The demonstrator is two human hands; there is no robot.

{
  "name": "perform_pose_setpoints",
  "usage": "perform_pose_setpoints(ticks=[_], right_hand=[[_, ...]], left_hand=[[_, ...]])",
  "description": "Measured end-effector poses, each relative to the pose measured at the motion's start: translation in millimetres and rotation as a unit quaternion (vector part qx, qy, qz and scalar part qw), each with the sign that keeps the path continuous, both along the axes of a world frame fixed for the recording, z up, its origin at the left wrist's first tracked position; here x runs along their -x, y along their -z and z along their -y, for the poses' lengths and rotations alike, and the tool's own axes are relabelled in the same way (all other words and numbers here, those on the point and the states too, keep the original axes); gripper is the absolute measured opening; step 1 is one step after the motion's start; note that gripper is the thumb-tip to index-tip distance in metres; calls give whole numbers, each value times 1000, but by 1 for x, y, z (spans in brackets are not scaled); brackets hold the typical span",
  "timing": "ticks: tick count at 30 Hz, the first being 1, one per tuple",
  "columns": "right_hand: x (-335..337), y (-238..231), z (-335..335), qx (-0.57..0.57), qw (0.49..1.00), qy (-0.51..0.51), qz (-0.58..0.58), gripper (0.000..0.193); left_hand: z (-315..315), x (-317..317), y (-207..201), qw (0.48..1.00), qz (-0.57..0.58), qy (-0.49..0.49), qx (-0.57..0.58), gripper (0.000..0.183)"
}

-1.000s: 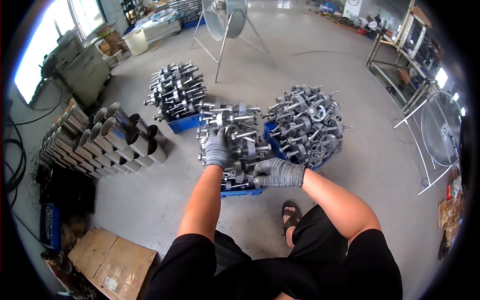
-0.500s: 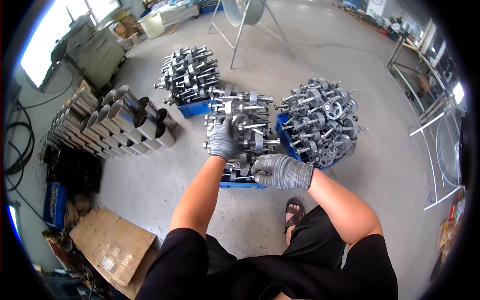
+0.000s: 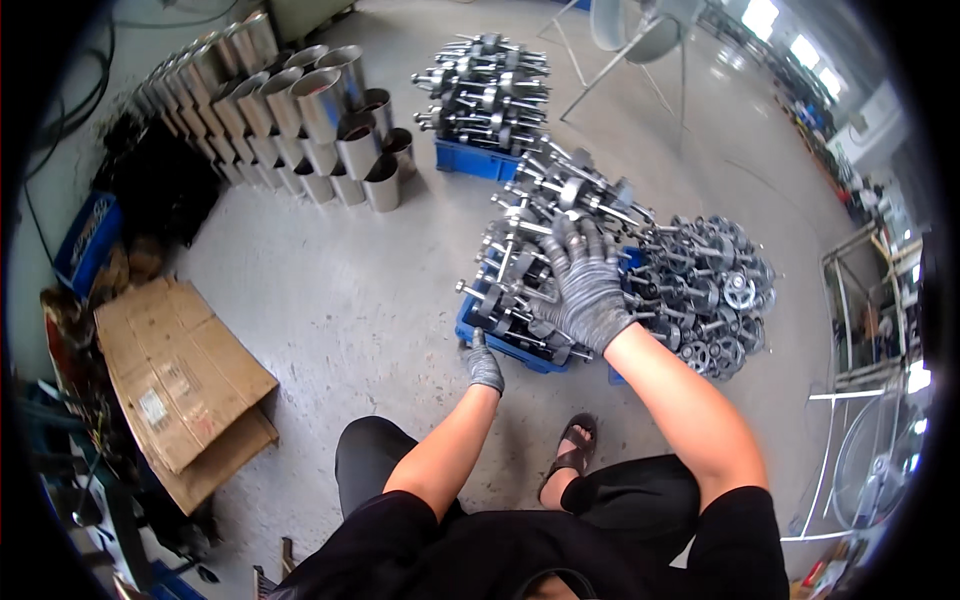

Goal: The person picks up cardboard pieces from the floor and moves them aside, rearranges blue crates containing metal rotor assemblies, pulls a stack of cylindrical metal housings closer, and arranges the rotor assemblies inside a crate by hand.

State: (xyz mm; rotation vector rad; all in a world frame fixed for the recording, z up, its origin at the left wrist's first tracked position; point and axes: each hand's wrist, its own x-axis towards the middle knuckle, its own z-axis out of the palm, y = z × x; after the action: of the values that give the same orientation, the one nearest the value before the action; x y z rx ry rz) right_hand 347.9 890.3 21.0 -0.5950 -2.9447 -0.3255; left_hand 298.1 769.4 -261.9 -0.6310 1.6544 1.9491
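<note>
In the middle, a blue crate (image 3: 515, 348) holds a stacked heap of steel shafts with thick round discs (image 3: 520, 225). My left hand (image 3: 484, 365), in a grey knit glove, is at the crate's near left edge; its thumb lies over the rim and the other fingers are mostly hidden. My right hand (image 3: 588, 285), gloved the same way, lies on the right side of the heap with its fingers spread. It partly covers the shafts beneath it.
Another blue crate (image 3: 475, 160) of shafts stands behind; a heap of parts with rings (image 3: 705, 295) is at right. Steel cylinders (image 3: 320, 105) stand in rows at left. Flattened cardboard (image 3: 180, 380) lies near left. A fan on legs (image 3: 650, 35) stands at the back.
The view has turned and shifted left. My left hand has left the heap for the crate's near edge. From the front edge, my right hand has moved up onto the shafts, its fingers spreading.
</note>
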Motion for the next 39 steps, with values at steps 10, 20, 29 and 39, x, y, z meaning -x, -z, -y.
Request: perform_pose_setpoints(ticks=[10,20,29,39], right_hand=[[43,78,-5,-29,992,21,-122,77],[51,88,-31,-64,989,-36,-132,83],[27,141,-85,-174,977,10,-123,90],[29,180,-149,-199,967,9,-161,91]], left_hand=[[-51,8,77,989,77,-125,-26,82],[-95,6,83,970,14,-243,-5,60],[-149,20,91,972,-39,-228,-42,66],[-206,34,103,985,7,-171,18,78]])
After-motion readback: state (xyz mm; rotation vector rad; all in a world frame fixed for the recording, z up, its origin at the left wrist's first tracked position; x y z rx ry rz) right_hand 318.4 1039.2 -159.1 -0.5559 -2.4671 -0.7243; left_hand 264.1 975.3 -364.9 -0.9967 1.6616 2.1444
